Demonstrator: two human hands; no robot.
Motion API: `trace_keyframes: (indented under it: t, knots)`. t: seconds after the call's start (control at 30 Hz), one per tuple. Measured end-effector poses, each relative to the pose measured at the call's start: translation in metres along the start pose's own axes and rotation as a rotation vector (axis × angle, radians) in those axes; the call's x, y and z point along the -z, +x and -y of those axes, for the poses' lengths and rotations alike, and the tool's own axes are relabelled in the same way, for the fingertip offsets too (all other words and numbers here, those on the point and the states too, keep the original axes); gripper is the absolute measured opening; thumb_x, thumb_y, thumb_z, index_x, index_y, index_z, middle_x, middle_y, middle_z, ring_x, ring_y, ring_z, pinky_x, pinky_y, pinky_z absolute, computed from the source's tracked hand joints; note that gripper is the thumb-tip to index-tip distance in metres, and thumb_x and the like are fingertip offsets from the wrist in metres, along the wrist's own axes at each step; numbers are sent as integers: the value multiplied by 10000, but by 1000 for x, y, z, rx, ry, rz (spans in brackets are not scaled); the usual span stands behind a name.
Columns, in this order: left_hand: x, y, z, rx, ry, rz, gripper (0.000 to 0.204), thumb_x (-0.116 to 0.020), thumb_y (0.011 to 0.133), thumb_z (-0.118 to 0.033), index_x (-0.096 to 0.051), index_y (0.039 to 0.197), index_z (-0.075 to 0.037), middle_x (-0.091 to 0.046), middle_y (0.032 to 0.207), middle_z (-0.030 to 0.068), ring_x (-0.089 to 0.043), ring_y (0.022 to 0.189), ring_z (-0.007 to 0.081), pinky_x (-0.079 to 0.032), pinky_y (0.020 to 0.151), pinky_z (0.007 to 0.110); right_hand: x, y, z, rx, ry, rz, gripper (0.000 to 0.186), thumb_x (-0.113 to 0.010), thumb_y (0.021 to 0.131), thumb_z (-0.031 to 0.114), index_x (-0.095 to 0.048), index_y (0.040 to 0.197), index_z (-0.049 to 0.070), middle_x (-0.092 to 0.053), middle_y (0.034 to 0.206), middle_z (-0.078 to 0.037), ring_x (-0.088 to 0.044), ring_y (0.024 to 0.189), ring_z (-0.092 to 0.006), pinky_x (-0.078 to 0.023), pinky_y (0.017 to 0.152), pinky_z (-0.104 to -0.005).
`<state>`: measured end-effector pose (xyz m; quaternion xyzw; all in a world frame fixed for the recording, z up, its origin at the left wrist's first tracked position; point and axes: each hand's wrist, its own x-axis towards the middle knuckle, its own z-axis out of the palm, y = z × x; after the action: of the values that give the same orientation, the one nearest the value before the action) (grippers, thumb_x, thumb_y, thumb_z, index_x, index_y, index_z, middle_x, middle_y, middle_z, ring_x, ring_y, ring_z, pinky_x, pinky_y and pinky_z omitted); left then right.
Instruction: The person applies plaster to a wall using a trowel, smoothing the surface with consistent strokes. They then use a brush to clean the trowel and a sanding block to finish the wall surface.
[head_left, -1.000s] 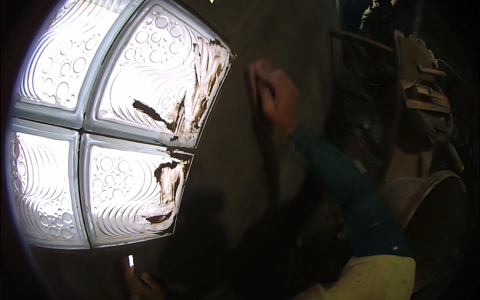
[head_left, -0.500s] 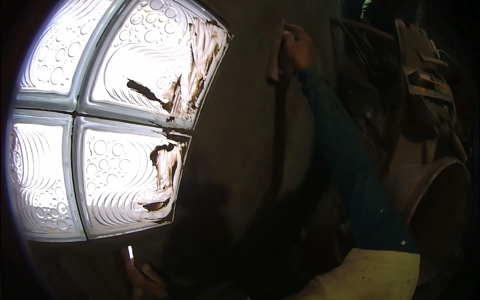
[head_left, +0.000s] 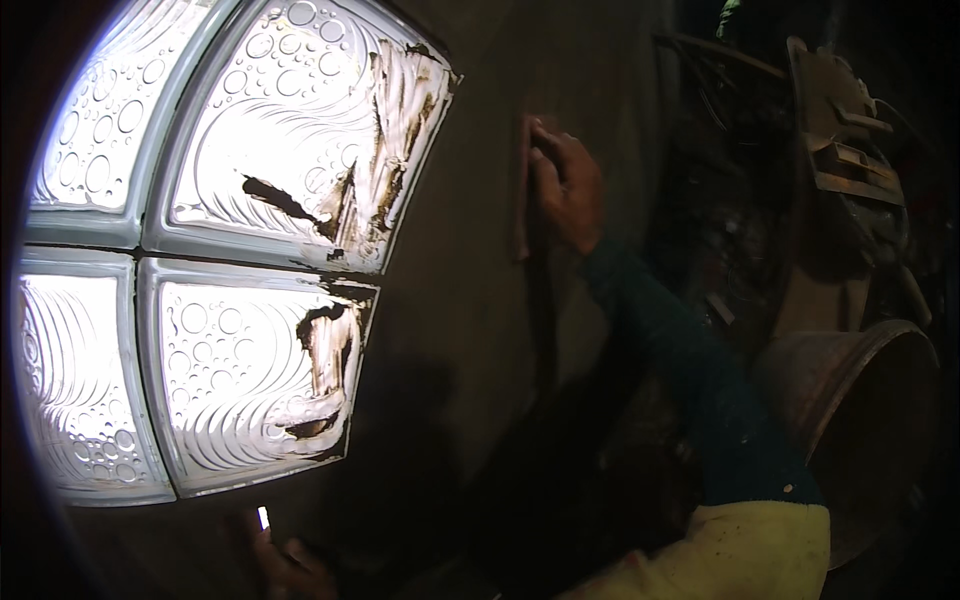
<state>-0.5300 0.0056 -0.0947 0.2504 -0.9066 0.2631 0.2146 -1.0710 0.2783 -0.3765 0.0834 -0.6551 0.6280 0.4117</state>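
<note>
The biggest thing I have in view is the dark plastered wall (head_left: 470,380), which fills the middle of the head view and looks damp and grey-brown. Set into its left part is a glass block window (head_left: 200,260), four patterned blocks lit brightly from behind, with smears of mortar (head_left: 385,150) over the right edges of the two nearer blocks.

To the right, well apart from the wall work, I see a large round drum or tub (head_left: 860,400) lying tilted with its mouth toward me; its inside is too dark for me to say what it holds. Above it stands a heap of dim rusty metal parts (head_left: 840,130) that I cannot make out further.

My right hand (head_left: 568,185) is up on the wall, just right of the upper glass block, its sleeve dark blue over a yellow one. Its fingers are clenched on a float (head_left: 522,190), a narrow flat tool pressed against the plaster, its long axis running up and down. The float lies on the left side of the hand, between it and the window, and the right hand is far the nearer one to it.

My left hand (head_left: 285,570) sits low at the bottom edge, below the window, with a small bright sliver (head_left: 263,517) at its fingertips; I cannot tell whether those fingers grip it or merely touch it.
</note>
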Motion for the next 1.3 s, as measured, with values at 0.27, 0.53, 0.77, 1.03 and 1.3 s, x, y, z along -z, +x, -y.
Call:
trace_keyframes:
  t: [0.27,0.53,0.77,1.03,1.3]
  knots:
    - [-19,-7,-4,-87,90,-169,396,-513,1086,-259,-561,1344,38,-628,1285,251,-611,1199,367,-479,1058,428,15,17,19,-138,86,62,367,-590,988,191,-655,1311,29,-702,1223,-208,-694,1124,-327,-548,972,-428]
    - [-18,1,11,-79,65,-79,415,-503,1091,-285,-558,1335,47,-631,1288,251,-598,1217,380,-464,1062,444,5,78,-4,-262,-79,-22,325,-612,982,223,-682,1274,99,-729,1164,-165,-722,1043,-314,-570,933,-412]
    - [-13,6,-16,-301,192,-305,348,-555,1075,-221,-589,1336,7,-662,1264,190,-659,1131,306,-535,960,347,2,95,-24,-64,-66,-57,353,-625,969,252,-677,1277,87,-740,1142,-161,-725,1028,-325,-567,918,-400]
    - [-17,2,-3,-132,106,-194,356,-565,1071,-201,-562,1368,-6,-653,1282,176,-658,1141,292,-544,980,341,16,59,16,-148,105,62,324,-617,933,94,-686,1243,33,-725,1178,-175,-695,1118,-334,-543,963,-396]
    - [-22,-3,11,-53,-68,-85,597,-455,1078,-446,-581,1272,104,-605,1273,306,-581,1180,462,-444,1033,500,25,-5,76,171,-70,133,287,-610,936,113,-708,1194,33,-734,1102,-187,-718,1015,-341,-557,908,-398]
